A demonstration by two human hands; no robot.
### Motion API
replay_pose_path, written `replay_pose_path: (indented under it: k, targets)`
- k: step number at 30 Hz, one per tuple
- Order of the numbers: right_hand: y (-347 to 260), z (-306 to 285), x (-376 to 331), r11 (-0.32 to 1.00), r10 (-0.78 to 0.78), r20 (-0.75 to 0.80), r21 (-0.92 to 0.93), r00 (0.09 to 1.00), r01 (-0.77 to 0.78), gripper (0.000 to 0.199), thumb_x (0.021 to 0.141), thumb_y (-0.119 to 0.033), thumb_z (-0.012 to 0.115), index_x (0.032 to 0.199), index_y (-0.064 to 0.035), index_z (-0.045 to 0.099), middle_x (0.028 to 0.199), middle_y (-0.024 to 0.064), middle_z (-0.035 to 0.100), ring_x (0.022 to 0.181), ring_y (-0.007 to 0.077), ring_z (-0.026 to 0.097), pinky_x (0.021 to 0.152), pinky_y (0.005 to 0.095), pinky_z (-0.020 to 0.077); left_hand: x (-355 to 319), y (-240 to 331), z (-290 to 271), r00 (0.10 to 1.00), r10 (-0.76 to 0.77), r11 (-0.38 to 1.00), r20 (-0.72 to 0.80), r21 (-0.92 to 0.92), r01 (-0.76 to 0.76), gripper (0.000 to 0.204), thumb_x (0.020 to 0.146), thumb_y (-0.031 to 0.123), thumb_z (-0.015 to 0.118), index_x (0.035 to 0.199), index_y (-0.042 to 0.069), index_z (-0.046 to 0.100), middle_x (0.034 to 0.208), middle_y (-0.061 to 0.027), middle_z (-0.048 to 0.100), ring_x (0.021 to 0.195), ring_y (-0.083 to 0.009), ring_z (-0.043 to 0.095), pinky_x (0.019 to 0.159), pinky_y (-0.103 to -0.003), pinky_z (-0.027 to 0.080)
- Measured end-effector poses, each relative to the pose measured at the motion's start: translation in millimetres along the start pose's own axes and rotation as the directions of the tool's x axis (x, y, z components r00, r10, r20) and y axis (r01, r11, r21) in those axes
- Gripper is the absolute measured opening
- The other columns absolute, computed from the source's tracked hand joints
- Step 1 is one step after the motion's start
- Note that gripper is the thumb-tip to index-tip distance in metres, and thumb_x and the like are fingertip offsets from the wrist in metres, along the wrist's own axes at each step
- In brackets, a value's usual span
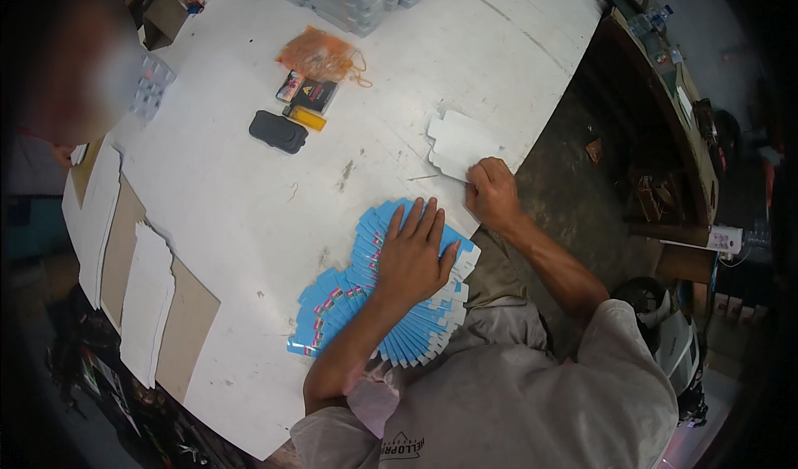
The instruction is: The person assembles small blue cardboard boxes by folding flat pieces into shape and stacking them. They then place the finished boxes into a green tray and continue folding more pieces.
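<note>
A fan of flat blue carton blanks (332, 311) with white cut tabs curves across the table close to my body. Flat on its far part lies my left hand (411, 253), fingers stretched out and pressing on the top blanks. Just beyond and to the right, a pale die-cut carton blank (461, 143) rests plain side up near the table's right edge. My right hand (492, 193) has its fingers closed on the near corner of that blank. The fingertips of the right hand are partly hidden.
On the white table (374, 128) stand stacked clear plastic trays (349, 0). Nearer lie an orange plastic bag (318, 52), a small dark box (314, 95), a yellow lighter (306, 118) and a black case (278, 132). White cut sheets (148, 303) lie left, where another person (62, 78) is.
</note>
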State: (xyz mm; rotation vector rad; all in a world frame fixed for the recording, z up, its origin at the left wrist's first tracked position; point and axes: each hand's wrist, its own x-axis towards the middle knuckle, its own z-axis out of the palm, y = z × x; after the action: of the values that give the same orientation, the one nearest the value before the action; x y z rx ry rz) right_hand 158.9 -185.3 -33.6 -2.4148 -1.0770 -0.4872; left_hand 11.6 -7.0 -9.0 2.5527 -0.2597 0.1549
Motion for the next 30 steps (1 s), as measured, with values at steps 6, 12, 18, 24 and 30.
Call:
replay_pose_path:
  k: [6,12,18,24,30]
  targets:
    - [-8.5,-1.1,-1.5,0.990,0.143,0.082,-0.029,0.986,-0.141,0.023,0.073,-0.004,0.079,0.078,-0.0020,0.056,0.084,0.0161,0.058,0.081,0.0364,0.062,0.065,0.0488,0.0474,0.0,-0.4,-0.6,1.000,-0.003,1.000,-0.007,-0.005,0.003,0.056,0.102,0.037,0.059,0.137,-0.007,0.062,0.150,-0.0245,0.056,0.145,-0.0393,0.048,0.123,-0.056,0.029]
    - [-25.9,-5.0,-7.6,0.985,0.161,0.056,0.061,0.985,-0.164,0.026,0.071,-0.004,0.081,0.079,-0.0022,0.057,0.085,0.0158,0.059,0.079,0.0368,0.062,0.064,0.0487,0.0497,0.2,-0.1,-0.9,1.000,-0.005,1.000,-0.007,-0.013,0.004,0.056,0.102,0.037,0.060,0.138,-0.006,0.062,0.150,-0.0245,0.056,0.145,-0.0398,0.047,0.123,-0.057,0.028]
    - [-30.6,3.2,-5.4,0.971,0.231,0.068,0.053,0.971,-0.235,0.029,0.071,-0.005,0.083,0.075,-0.0042,0.054,0.080,0.0150,0.058,0.076,0.0369,0.061,0.068,0.0494,0.0509,0.1,-1.2,-0.6,1.000,-0.004,1.000,-0.015,-0.022,0.003,0.056,0.102,0.037,0.060,0.138,-0.006,0.062,0.151,-0.0247,0.056,0.145,-0.0403,0.047,0.123,-0.057,0.028]
    - [-24.7,-1.7,3.1,0.944,0.278,0.171,0.134,0.945,-0.301,0.028,0.077,-0.013,0.087,0.079,-0.0054,0.060,0.078,0.0150,0.064,0.079,0.0365,0.065,0.090,0.0547,0.0513,0.8,-0.7,-3.1,1.000,-0.010,1.000,0.004,-0.029,0.010,0.055,0.103,0.037,0.058,0.138,-0.006,0.062,0.152,-0.0239,0.055,0.145,-0.0401,0.047,0.123,-0.057,0.027]
    - [-29.7,-42.2,16.8,0.765,0.355,0.391,0.402,0.849,-0.504,0.024,0.085,-0.019,0.084,0.100,-0.0016,0.075,0.089,0.0142,0.074,0.090,0.0336,0.072,0.100,0.0518,0.0510,-1.0,0.8,-0.1,1.000,-0.017,1.000,-0.018,-0.006,0.017,0.052,0.104,0.035,0.055,0.136,-0.005,0.065,0.149,-0.0234,0.058,0.144,-0.0392,0.048,0.122,-0.056,0.030]
